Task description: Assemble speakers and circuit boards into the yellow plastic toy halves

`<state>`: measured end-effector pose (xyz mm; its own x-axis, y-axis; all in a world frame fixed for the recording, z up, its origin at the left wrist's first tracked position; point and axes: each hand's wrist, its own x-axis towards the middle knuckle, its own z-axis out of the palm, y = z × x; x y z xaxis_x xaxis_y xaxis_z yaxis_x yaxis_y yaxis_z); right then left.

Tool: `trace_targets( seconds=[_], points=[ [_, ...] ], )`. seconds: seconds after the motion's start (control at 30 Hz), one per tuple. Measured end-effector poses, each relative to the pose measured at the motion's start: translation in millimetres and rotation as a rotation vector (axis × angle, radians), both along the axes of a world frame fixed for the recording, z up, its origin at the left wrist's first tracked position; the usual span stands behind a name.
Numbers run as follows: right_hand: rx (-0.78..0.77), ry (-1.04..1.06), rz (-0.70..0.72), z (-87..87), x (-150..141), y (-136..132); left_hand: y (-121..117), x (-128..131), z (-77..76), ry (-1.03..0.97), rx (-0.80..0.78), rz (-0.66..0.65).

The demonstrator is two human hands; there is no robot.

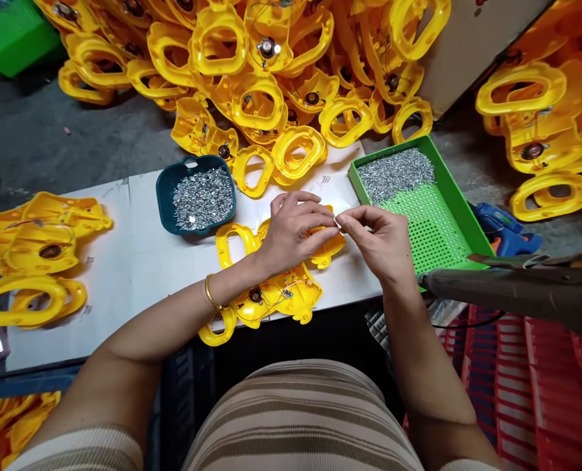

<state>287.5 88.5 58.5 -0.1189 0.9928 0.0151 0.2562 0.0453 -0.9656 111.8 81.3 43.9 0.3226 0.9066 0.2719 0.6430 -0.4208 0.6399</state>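
A white tabletop [138, 281] stretched left of the fingers, with open room there; its near edge ran just bodyward of them, and a heap of yellow shells [256, 101] crowded the far side. Its faint printing was too small to read. Right of the fingers sat a green tray [442, 239], left a teal basin [165, 206], both holding silvery metal bits [205, 199]. Yellow housings [306, 297] lay beneath the fingers. The left hand [293, 232] was fanned, its grip impossible to tell; the right hand [383, 245] pressed thumb and forefinger together.
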Motion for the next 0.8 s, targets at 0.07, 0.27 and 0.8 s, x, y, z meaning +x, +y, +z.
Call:
trace_targets(
  seconds=[0.07,0.27,0.8],
  points=[
    [0.072,-0.064,-0.017,-1.2,1.4,-2.7,-1.0,-0.2,0.8,-0.024,-0.039,0.005],
    [0.040,-0.078,-0.107,-14.8,7.6,-22.3,-6.3,-3.0,-1.9,0.084,-0.094,0.058],
    [-0.145,-0.141,0.093,-35.5,9.5,-37.9,0.9,3.3,0.9,0.219,-0.234,-0.017]
  ],
)
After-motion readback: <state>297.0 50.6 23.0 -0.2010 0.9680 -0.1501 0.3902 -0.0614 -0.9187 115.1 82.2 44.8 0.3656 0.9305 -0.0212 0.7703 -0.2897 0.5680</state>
